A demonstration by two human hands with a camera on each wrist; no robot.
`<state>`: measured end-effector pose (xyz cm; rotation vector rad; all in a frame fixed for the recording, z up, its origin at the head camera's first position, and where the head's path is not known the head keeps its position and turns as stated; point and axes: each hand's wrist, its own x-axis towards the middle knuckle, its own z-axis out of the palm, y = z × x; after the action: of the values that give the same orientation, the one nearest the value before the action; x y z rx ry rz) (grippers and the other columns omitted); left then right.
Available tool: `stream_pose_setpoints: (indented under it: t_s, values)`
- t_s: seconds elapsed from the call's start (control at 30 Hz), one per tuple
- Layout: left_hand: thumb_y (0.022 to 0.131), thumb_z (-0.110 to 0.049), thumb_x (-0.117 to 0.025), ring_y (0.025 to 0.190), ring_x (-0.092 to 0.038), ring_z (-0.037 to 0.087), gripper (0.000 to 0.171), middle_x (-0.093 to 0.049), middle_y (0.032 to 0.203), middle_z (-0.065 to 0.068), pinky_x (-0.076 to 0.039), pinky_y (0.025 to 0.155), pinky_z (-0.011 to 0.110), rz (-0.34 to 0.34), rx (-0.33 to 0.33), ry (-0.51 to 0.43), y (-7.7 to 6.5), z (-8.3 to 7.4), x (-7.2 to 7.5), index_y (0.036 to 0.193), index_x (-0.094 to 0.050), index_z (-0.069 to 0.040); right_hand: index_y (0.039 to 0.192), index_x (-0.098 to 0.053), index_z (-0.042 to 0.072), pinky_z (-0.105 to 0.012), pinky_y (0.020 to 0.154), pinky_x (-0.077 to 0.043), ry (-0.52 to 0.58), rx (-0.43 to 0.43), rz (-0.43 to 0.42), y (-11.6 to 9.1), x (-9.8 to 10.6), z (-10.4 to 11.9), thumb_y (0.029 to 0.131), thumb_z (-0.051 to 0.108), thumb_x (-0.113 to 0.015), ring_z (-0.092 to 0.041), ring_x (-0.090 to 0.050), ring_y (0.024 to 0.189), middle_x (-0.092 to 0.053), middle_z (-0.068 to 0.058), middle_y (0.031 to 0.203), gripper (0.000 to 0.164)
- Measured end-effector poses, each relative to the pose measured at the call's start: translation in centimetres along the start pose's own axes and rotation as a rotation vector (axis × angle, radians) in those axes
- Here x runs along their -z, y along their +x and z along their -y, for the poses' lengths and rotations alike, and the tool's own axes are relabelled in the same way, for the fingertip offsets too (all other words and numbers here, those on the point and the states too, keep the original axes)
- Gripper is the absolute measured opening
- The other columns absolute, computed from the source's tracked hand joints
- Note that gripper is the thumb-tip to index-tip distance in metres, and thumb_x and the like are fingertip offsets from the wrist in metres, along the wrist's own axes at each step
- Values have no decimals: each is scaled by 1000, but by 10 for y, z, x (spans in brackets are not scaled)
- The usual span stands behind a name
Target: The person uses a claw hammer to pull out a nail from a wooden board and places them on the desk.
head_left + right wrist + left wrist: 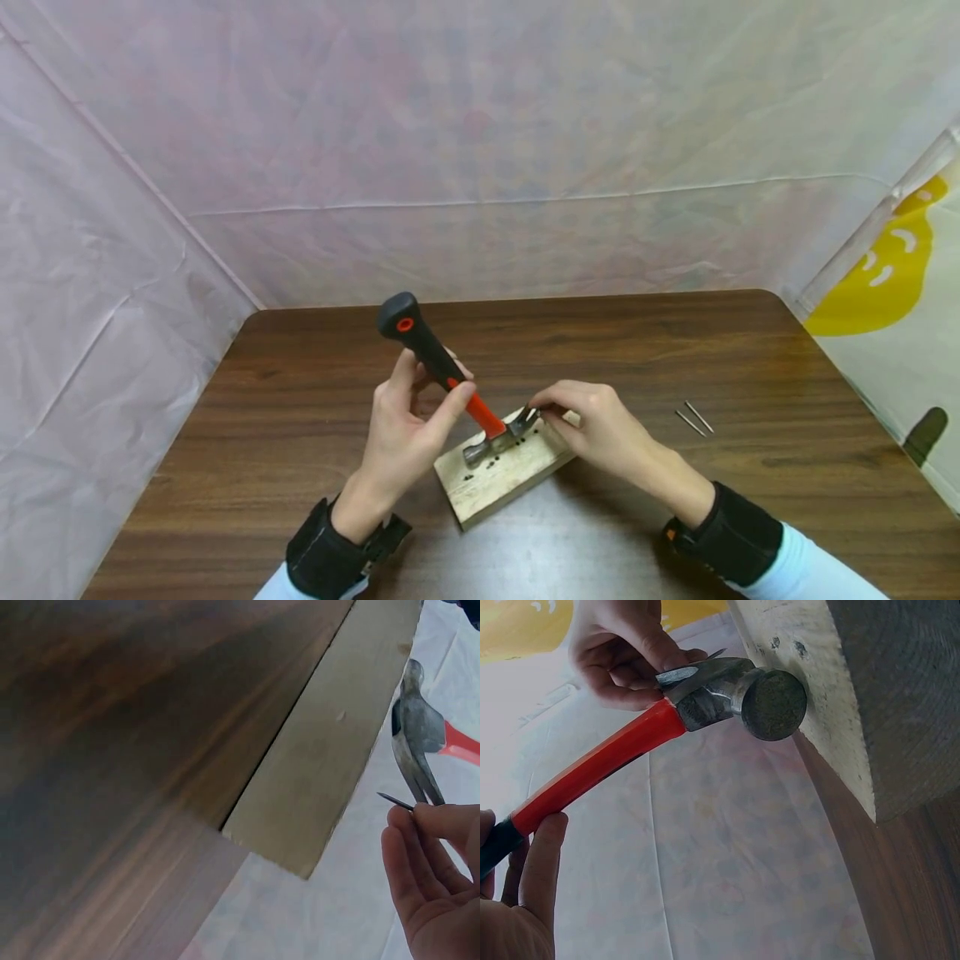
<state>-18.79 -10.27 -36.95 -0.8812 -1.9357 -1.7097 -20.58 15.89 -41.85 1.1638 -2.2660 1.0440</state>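
My left hand (405,429) grips a claw hammer (486,415) by its black and red handle, the handle end tilted up and away to the left. The hammer's metal head lies close over a pale wooden block (517,477), its claw toward my right hand (607,425). Between thumb and forefinger, the right hand pinches a nail (394,801), its pointed end showing beside the claw in the right wrist view. Several dark holes mark the top of the block. Part of the nail is hidden by the fingers.
Two loose nails (694,418) lie on the brown wooden table (300,400), right of the right hand. White sheeting (480,150) hangs behind the table and at its left. A yellow printed shape (877,275) shows on the sheet at the right.
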Motion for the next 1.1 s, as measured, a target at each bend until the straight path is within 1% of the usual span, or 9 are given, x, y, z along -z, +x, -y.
stream_pose_setpoints:
  t_s: [0.2,0.37,0.43,0.57,0.63,0.83,1.1]
  values:
    - [90,10,-73,89,-72,26,39,-70,103,9,-61,54,35,-3,2,-1,0,0,0,123,-55,0,100,-74,2,-22,73,-59,-53,-25,-14,0,11,0,76,-19,-78,-15,-71,83,-74,-5,95,31]
    - [90,10,-73,90,-72,26,39,-70,104,9,-61,56,35,-3,9,0,0,-1,0,122,-55,0,99,-74,2,-23,67,-59,-122,-71,-12,-5,26,-7,78,-17,-78,-14,-70,80,-74,-7,93,29]
    - [90,10,-73,90,-72,26,39,-70,104,9,-61,55,35,-4,9,0,-1,-1,0,123,-54,0,98,-74,3,-24,65,-59,-167,-109,-12,-8,34,-11,78,-17,-78,-13,-70,78,-74,-6,92,28]
    - [90,10,-73,90,-72,27,39,-70,104,9,-61,55,35,-2,8,-1,0,0,0,123,-54,0,97,-75,4,-26,61,-59,-252,-225,1,-15,49,-16,79,-17,-78,-12,-69,74,-74,-4,90,28]
    - [90,10,-73,90,-72,27,40,-69,104,9,-61,55,34,0,8,-2,0,0,0,124,-54,0,98,-76,4,-27,61,-59,-277,-275,16,-18,55,-18,80,-16,-78,-12,-68,74,-74,-3,90,27]
    - [90,9,-73,91,-73,26,39,-70,103,8,-60,54,32,-11,19,16,-2,0,0,123,-55,-2,99,-75,1,-32,61,-59,-346,-337,62,-26,65,-23,82,-13,-77,-16,-68,74,-74,-8,89,22]
    - [91,9,-73,91,-73,26,38,-70,102,8,-60,52,34,-11,21,14,-2,0,-1,122,-55,-2,100,-75,-3,-36,61,-59,-379,-484,148,-42,76,-30,83,-12,-77,-23,-69,74,-73,-10,87,19]
